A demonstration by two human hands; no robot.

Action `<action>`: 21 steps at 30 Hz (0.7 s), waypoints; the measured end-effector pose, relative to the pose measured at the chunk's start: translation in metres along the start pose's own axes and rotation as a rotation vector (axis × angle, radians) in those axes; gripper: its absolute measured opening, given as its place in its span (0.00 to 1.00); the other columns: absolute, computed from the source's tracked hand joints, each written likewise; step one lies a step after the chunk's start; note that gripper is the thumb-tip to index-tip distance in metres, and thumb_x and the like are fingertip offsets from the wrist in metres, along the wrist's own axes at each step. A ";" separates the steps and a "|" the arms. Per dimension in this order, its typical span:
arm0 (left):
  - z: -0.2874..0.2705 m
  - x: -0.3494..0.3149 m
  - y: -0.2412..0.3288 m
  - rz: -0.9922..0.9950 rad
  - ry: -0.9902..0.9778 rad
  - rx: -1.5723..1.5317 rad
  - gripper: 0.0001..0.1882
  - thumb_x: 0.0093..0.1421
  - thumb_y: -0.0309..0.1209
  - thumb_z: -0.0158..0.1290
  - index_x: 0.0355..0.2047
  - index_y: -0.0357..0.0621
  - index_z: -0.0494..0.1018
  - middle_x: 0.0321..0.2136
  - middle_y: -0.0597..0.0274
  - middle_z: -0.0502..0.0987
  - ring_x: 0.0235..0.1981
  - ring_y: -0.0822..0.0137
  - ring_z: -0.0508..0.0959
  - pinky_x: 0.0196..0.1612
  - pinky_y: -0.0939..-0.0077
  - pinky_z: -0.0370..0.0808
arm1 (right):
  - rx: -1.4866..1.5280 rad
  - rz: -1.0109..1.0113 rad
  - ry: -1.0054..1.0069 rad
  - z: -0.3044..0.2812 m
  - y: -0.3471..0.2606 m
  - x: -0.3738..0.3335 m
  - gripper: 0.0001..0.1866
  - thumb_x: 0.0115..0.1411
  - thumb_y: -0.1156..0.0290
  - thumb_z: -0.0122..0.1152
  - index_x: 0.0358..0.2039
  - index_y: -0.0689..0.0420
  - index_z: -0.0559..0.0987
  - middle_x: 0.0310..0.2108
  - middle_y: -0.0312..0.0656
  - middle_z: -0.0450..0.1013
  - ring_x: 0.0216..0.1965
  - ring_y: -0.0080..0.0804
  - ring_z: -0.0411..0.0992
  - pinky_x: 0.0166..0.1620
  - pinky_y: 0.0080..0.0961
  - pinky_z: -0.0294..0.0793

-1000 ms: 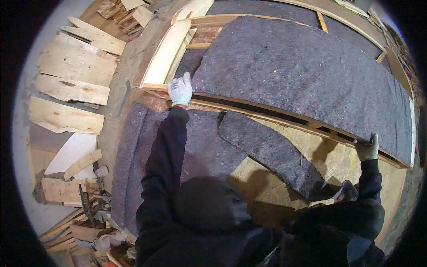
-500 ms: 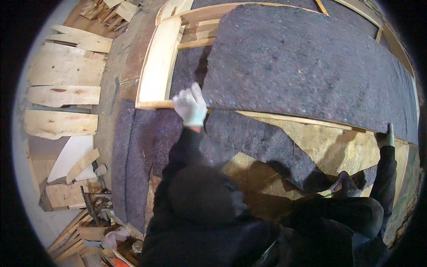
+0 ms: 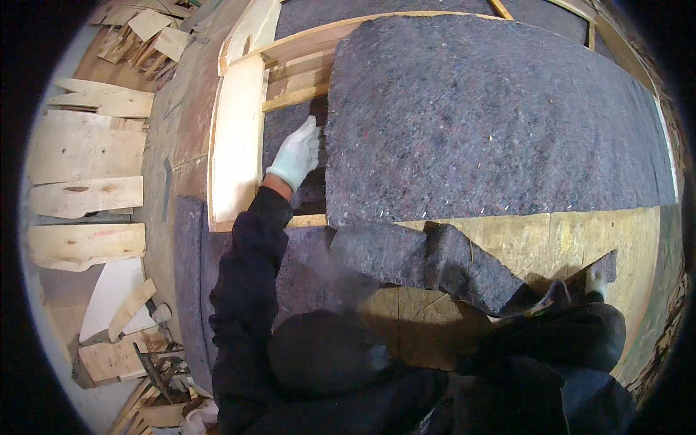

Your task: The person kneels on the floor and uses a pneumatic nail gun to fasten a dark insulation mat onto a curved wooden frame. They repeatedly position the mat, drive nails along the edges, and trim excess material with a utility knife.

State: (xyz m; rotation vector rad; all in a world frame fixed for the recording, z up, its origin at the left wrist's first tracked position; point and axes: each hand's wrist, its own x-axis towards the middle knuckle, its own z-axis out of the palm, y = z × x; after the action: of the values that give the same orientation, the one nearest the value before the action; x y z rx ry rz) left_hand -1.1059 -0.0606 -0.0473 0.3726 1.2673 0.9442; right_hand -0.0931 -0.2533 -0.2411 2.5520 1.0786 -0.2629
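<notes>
A large grey felt sheet (image 3: pixel 500 123) lies across a wooden frame (image 3: pixel 238 138). My left hand (image 3: pixel 295 154), in a white glove, is inside the frame opening beside the sheet's left edge. Its fingers look stretched out, and a narrow dark gap seems to separate them from the felt. At the lower right my gloved right hand (image 3: pixel 597 281) is closed on the raised pointed end of a felt offcut (image 3: pixel 607 265). My dark sleeve and leg partly hide that hand. A ragged felt strip (image 3: pixel 464 261) runs below the frame's near edge.
Yellowish boards (image 3: pixel 573 232) show under the near felt. More felt (image 3: pixel 192 290) hangs at the left. On the floor at far left lie wooden boards (image 3: pixel 87 148), wood scraps (image 3: pixel 148 43) and a white curved panel (image 3: pixel 109 290). My dark-clothed knees (image 3: pixel 326 351) fill the lower middle.
My left hand has moved from the frame's near rail farther into the opening. My right hand has left the sheet's near right edge and come down to the offcut, whose end is now raised.
</notes>
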 end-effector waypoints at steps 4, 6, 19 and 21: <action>0.017 0.018 0.011 0.319 -0.151 -0.087 0.23 0.70 0.40 0.50 0.59 0.39 0.71 0.53 0.52 0.77 0.54 0.61 0.75 0.63 0.67 0.66 | 0.016 -0.165 0.078 0.018 0.007 -0.113 0.31 0.65 0.45 0.50 0.56 0.57 0.74 0.50 0.58 0.75 0.45 0.58 0.76 0.46 0.50 0.76; 0.023 0.013 0.025 0.506 -0.098 -0.041 0.22 0.70 0.36 0.51 0.59 0.36 0.70 0.51 0.51 0.78 0.54 0.62 0.75 0.62 0.68 0.68 | 0.022 -0.189 0.089 0.011 -0.008 -0.138 0.29 0.64 0.48 0.52 0.56 0.58 0.74 0.50 0.57 0.74 0.46 0.57 0.75 0.48 0.49 0.75; 0.027 -0.036 -0.012 0.248 -0.192 0.098 0.21 0.73 0.40 0.47 0.60 0.41 0.69 0.55 0.60 0.75 0.56 0.62 0.74 0.61 0.66 0.70 | 0.021 -0.605 0.148 -0.034 -0.106 -0.189 0.26 0.60 0.62 0.62 0.58 0.55 0.72 0.56 0.50 0.72 0.58 0.51 0.69 0.57 0.43 0.70; 0.019 -0.052 -0.014 0.170 -0.272 0.259 0.20 0.74 0.38 0.46 0.59 0.40 0.71 0.54 0.61 0.76 0.56 0.63 0.75 0.59 0.67 0.71 | 0.106 -0.606 0.037 -0.032 -0.120 -0.197 0.24 0.62 0.60 0.61 0.56 0.55 0.74 0.53 0.50 0.74 0.55 0.50 0.72 0.55 0.43 0.73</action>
State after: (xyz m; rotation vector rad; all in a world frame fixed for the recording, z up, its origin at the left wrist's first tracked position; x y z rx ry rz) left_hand -1.0832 -0.1042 -0.0187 0.7958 1.1207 0.8391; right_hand -0.3151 -0.2922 -0.1824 2.2530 1.8781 -0.4321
